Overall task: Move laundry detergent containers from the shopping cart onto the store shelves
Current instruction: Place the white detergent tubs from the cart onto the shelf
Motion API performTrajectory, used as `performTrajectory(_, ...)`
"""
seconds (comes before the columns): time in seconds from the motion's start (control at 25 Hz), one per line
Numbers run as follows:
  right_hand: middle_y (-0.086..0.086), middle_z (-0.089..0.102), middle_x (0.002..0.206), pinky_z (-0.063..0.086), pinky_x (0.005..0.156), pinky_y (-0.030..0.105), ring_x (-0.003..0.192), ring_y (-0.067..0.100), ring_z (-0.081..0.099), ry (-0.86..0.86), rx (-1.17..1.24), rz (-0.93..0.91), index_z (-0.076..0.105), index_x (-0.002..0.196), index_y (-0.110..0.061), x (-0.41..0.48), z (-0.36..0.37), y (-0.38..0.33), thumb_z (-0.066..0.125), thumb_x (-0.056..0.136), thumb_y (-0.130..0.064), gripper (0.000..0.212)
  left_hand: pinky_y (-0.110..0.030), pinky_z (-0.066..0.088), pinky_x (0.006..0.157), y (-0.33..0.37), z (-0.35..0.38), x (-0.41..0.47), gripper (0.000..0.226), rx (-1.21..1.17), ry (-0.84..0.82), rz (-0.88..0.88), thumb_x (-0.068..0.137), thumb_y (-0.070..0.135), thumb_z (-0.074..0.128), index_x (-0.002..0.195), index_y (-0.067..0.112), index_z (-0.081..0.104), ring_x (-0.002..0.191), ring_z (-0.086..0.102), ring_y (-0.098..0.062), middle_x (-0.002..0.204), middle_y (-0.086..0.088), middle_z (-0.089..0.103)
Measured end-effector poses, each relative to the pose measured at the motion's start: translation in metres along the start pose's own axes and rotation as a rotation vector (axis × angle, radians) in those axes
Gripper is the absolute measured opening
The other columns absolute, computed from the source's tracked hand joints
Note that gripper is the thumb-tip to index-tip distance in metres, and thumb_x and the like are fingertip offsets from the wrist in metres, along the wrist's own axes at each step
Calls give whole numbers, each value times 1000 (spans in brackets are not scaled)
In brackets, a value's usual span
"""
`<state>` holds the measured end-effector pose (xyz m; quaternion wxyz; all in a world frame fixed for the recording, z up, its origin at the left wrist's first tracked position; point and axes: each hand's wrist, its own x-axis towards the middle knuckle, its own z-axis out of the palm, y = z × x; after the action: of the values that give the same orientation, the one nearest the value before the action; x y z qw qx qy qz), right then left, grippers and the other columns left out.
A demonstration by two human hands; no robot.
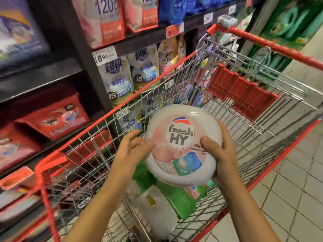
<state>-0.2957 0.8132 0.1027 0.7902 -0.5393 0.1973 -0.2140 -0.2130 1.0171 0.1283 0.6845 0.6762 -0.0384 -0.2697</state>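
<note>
Right hand (222,154) is gripping the fresh HY capsule tub (183,147) above the shopping cart (272,45), left hand (132,147) pressing flat-fingered against its left side; store shelves (139,41) are lying left.

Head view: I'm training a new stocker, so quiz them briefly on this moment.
1. True or false: nobody is touching the white Fresh HY tub.
2. Which hand curls round the tub's rim, thumb on its lid? A) left hand B) right hand
3. Fill in: below the tub, in the shopping cart, lies a ____ container.
Key: 1 false; 2 B; 3 green.
</note>
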Motion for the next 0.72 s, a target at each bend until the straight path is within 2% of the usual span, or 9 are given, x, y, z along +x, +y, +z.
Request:
performTrajectory(0.08,24,61,122,56,75,54,97,40,66,-64,68,28,53,130,-22,-2,12,3,81,55,-24,80,-18,56,65,10,-4,0,80,-70,-67,27,59,54,80,131,41,47,91,70,-4,116,8,68)
performTrajectory(0.16,24,60,123,54,80,57,101,42,64,-119,80,28,54,127,-22,-5,25,7,82,54,-24,78,-28,59,66,13,-5,-4,81,-90,-49,70,54,50,86,127,43,50,93,72,-15,109,7,72)
performTrajectory(0.36,18,64,120,54,85,56,106,40,64,-253,-17,58,53,130,-25,-6,59,2,79,59,-32,76,-34,59,69,4,-18,-25,77,-268,230,201,50,45,86,122,36,59,96,71,-22,110,0,72)
performTrajectory(0.52,10,69,116,56,83,47,103,31,67,-355,-128,54,59,123,-28,-10,103,-4,77,63,-43,65,-35,59,67,4,-42,-44,83,-409,423,216,46,46,88,123,31,60,94,72,-25,110,-4,72)
performTrajectory(0.6,4,71,111,56,86,48,100,26,69,-348,-187,49,61,117,-29,-22,132,-1,75,61,-53,62,-36,59,68,8,-61,-57,89,-440,523,234,43,48,89,125,30,59,96,72,-26,111,-4,72)
performTrajectory(0.72,3,73,105,55,88,51,95,24,71,-324,-201,42,63,114,-25,-47,172,7,74,59,-59,66,-35,59,67,14,-96,-81,84,-486,585,288,47,44,87,125,29,59,96,72,-26,111,-5,72)
